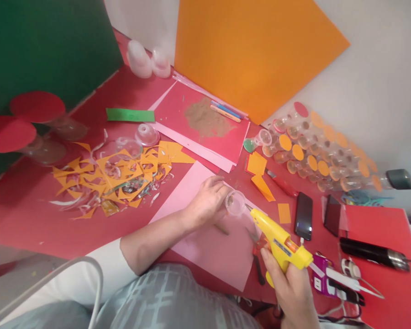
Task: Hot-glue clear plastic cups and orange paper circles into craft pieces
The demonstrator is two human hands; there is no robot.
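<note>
My left hand (pixel 208 199) is closed around a small clear plastic cup (pixel 235 203), whose round rim faces up toward me. My right hand (pixel 291 285) grips a yellow glue gun (pixel 277 237) by its handle. The gun's metal nozzle points at the cup's rim; whether they touch I cannot tell. A glue stick (pixel 317 267) sticks out of the gun's back end. Below both hands lies a sheet of pink paper (pixel 222 258). Scissors (pixel 255 242) lie near the gun, partly hidden behind it.
Orange paper scraps (pixel 123 173) are heaped at left. Sand (pixel 207 118) and pens (pixel 226 112) lie on a red sheet. Joined clear cups with orange discs (pixel 315 151) stand at right, near a phone (pixel 304 215), a cutter (pixel 282 183) and a purple power strip (pixel 320 276).
</note>
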